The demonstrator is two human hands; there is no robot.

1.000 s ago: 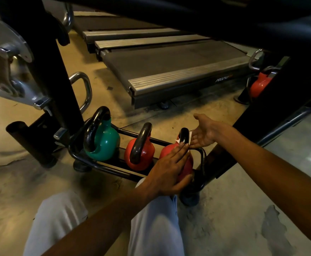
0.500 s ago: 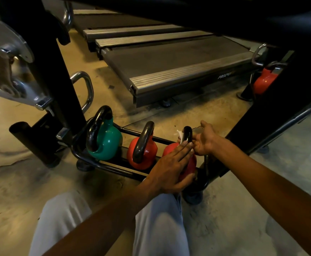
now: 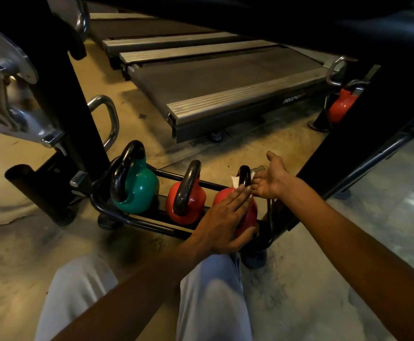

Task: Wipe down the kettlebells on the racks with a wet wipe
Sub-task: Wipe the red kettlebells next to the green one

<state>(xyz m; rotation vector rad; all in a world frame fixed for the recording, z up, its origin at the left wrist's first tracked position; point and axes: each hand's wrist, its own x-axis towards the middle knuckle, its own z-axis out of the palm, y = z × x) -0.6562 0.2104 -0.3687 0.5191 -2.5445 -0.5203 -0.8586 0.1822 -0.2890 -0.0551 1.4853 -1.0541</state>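
Floor: worn concrete floor [image 3: 299, 279], with a treadmill [image 3: 225, 80] at 12 o'clock.
Rack: low black tubular rack [image 3: 137, 221] at centre, carrying three kettlebells in a row.
Kettlebells: green kettlebell [image 3: 139, 190] at 9 o'clock of the row, middle red kettlebell [image 3: 191, 200], right red kettlebell [image 3: 250, 212] at 3 o'clock.
Wipe: white wet wipe [image 3: 235, 180] draped on the right bell's black handle.
Left hand [image 3: 223, 222]: fingers straight, flat on the right red kettlebell.
Right hand [image 3: 269, 178]: palm up, fingers spread, fingertips at the wipe; actual contact unclear.
Far bell: another red kettlebell [image 3: 341, 107] at 2 o'clock.
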